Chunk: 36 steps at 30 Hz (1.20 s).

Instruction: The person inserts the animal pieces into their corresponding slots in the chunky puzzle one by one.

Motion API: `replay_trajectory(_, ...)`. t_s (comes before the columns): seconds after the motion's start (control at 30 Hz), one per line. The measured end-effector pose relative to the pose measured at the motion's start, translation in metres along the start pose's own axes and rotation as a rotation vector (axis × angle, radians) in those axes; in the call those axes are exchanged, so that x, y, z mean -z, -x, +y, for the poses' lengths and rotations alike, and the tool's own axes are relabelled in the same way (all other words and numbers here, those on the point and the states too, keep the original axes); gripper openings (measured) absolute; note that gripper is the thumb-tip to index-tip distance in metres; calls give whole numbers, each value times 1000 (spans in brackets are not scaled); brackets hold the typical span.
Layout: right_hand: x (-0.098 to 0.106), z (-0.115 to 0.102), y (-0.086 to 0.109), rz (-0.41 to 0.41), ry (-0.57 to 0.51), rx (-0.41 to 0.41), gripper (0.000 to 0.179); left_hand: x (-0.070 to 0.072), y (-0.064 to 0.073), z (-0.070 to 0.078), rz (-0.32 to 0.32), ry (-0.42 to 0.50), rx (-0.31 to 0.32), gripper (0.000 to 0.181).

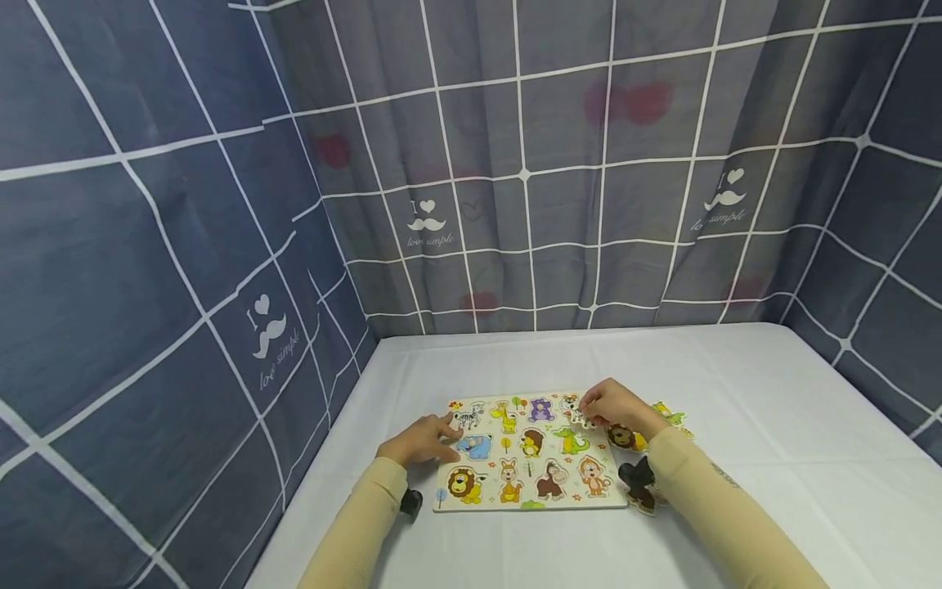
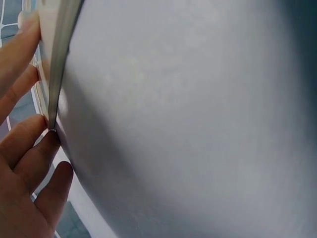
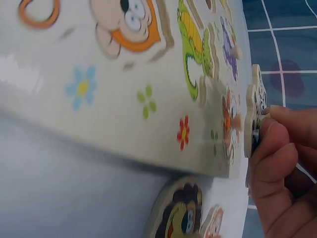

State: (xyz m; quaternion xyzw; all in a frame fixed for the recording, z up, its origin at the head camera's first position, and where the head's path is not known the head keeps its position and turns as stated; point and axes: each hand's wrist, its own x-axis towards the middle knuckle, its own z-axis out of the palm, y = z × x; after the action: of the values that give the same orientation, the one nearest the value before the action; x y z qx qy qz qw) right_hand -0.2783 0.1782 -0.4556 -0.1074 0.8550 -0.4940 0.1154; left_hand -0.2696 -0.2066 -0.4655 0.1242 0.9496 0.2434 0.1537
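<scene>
A wooden animal puzzle board (image 1: pixel 488 501) lies flat on the table. My left hand (image 1: pixel 418 440) rests at its left side, thumb and index finger on the board; in the left wrist view the fingers (image 2: pixel 27 144) touch its edge. Over the upper right corner, my right hand (image 1: pixel 618 403) pinches a puzzle piece (image 3: pixel 251 121) with black-and-white markings, held upright just above the board; its animal is partly hidden by the fingers. Close by it on the board are a tiger picture (image 3: pixel 228 119) with a peg and a green crocodile (image 1: pixel 573 442).
Loose pieces lie right of the board: a lion (image 1: pixel 622 438), yellow-green pieces (image 1: pixel 671 414) partly behind the right wrist, and others near a dark object (image 1: pixel 637 476) under the sleeve. The white tablecloth (image 1: pixel 751 409) extends to the right. Grid-patterned curtains (image 1: pixel 559 204) hang behind.
</scene>
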Motion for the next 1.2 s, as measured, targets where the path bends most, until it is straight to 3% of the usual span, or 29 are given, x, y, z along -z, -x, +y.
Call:
replay_trajectory(0.4,-14,-12,-17,16,7,18,12,4,1,3,6,7,13,53)
replay_trajectory(0.8,-26,-16,-21,-27,-27,30,14,3,-2,3,5,-12,15,51)
replay_trajectory(0.97,-29,-21,-23,-47,6,44,15,2,-2,3,3,1,-10,50)
replay_trajectory(1.2,-42,-32,-30,-50,43,27,14,1,1,1,2,21,8,51)
